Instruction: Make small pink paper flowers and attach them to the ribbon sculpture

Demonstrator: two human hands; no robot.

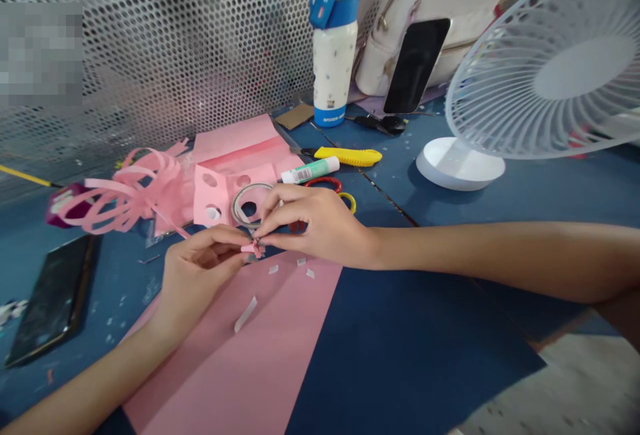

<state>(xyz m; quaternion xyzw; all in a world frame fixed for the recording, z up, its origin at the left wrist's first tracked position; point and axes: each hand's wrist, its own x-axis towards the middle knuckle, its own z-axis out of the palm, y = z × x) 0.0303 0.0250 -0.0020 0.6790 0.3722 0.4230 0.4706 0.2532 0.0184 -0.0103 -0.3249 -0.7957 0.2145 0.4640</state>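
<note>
A small pink curled paper piece (256,248) is pinched between the fingertips of both hands. My left hand (197,268) is closed on it from the left, thumb below and fingers above. From the right, my right hand (320,221) grips its edge between thumb and forefinger. Its exact form is partly covered by fingertips. Below lies a large pink sheet (230,368) with several small white bits and one longer white strip (245,315) on it. Just behind the hands are a roll of tape (239,211) and scissors (345,198), partly hidden by my right hand.
Behind lie pink paper strips (123,188), pink card with round holes (204,185), a glue stick (311,170) and a yellow cutter (350,156). A bottle (334,65), bag (377,65), upright phone (417,65) and white fan (583,68) stand farther back. Another phone (53,295) lies left.
</note>
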